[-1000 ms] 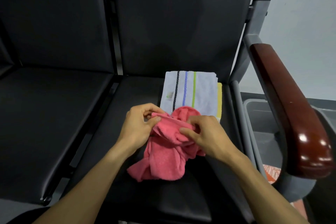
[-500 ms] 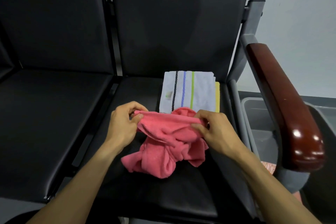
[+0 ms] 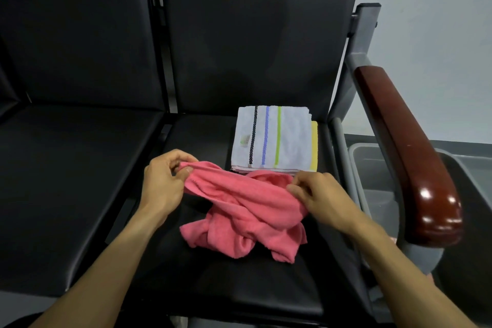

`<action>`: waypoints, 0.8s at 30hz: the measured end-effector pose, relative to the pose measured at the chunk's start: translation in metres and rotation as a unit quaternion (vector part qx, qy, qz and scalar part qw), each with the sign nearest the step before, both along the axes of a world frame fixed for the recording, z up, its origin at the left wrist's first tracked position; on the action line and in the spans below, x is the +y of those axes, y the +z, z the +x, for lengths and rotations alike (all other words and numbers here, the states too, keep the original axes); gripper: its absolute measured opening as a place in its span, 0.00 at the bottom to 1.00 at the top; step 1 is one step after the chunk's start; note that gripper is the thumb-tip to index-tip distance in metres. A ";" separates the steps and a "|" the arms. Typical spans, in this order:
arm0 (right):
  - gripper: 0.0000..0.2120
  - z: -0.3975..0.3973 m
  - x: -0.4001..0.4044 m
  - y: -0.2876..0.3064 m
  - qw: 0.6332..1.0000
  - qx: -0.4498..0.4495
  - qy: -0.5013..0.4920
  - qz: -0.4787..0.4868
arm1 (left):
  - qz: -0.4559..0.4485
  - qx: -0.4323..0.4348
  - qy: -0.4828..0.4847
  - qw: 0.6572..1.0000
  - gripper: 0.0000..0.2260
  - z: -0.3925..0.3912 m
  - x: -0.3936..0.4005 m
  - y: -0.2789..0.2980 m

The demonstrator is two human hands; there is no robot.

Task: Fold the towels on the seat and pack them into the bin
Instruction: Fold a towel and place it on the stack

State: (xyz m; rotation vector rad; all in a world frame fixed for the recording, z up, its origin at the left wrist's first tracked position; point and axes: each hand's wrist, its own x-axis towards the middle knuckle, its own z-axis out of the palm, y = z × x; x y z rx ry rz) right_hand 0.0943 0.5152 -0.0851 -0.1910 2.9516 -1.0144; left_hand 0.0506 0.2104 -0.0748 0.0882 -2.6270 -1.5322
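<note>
The left hand (image 3: 162,181) is sitting at about nine o'clock from the pink towel (image 3: 245,210), its thumb and fingers pinching the towel's upper edge at the left end. That edge is running as a raised band from nine o'clock toward three o'clock, so the towel's long axis is lying across the seat (image 3: 239,287), side to side. Below the band, toward six o'clock, the rest of the pink towel is hanging and bunching in a crumpled heap that is resting on the seat cushion.

At twelve o'clock from the pink towel, a striped towel (image 3: 274,138) is lying folded flat near the back of the same seat, with a yellow towel (image 3: 314,146) peeking out under its right side.

The right hand (image 3: 316,198) is at about three o'clock, its curled fingers pinching the other end of the same edge. Both hands are equally near the cloth, one at each end, so the likely next move is drawing them apart to spread it flat.

Farther toward three o'clock, past the wooden armrest (image 3: 407,157), the grey bin (image 3: 372,176) is standing beside the seat, well apart from the pink towel.
</note>
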 end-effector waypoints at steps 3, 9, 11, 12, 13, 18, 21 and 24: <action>0.13 -0.002 0.001 0.004 0.999 0.000 0.027 -0.041 | 0.022 0.006 0.007 1.000 0.14 -0.004 -0.002 -0.001; 0.16 -0.003 0.004 0.009 0.992 0.016 -0.041 -0.122 | 0.029 0.010 0.031 0.999 0.14 -0.007 -0.005 -0.003; 0.22 -0.002 0.002 0.017 0.964 -0.046 -0.026 -0.260 | 0.037 0.013 0.053 0.998 0.13 -0.008 -0.008 -0.003; 0.21 -0.001 0.002 0.020 0.944 -0.070 -0.012 -0.321 | 0.041 0.012 0.059 0.997 0.13 -0.008 -0.009 -0.002; 0.19 -0.001 0.002 0.023 0.925 -0.089 0.003 -0.369 | 0.044 0.010 0.063 0.997 0.12 -0.008 -0.010 -0.002; 0.12 0.002 0.007 0.022 0.941 -0.100 0.019 -0.324 | 0.044 -0.007 0.075 0.996 0.11 -0.009 -0.014 -0.001; 0.24 0.001 0.009 0.014 0.983 -0.047 -0.023 -0.174 | 0.029 -0.013 0.076 0.997 0.12 -0.009 -0.015 -0.001; 0.20 0.000 0.020 0.010 0.995 -0.003 -0.019 -0.099 | 0.016 -0.011 0.090 0.996 0.11 -0.008 -0.017 -0.001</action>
